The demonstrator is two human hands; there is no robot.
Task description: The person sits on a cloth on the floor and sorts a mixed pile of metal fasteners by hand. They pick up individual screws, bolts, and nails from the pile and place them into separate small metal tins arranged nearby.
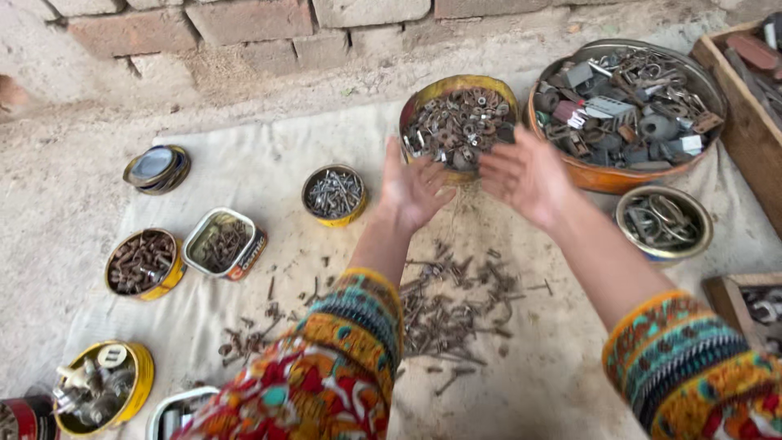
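Head camera looked down as the left hand (413,189) and right hand (525,175) hovered spread wide and empty above a scatter of rusty nails (452,305) on the cloth (562,367). Sorting well meant gathering small pinches. Beyond them, a yellow bowl (459,85) held washers, an orange basin (607,177) mixed metal scrap, a small tin (334,195) bright screws.

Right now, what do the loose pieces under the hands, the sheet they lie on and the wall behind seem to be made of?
Loose pieces: probably iron or steel, dull brown, apparently rusted; thin straight shapes like nails. Sheet: seemingly coarse woven cloth, pale beige, creased and dusty. Wall: brick, rough reddish and grey blocks with pale joints. Both hands, left hand and right hand, are open above the pieces.
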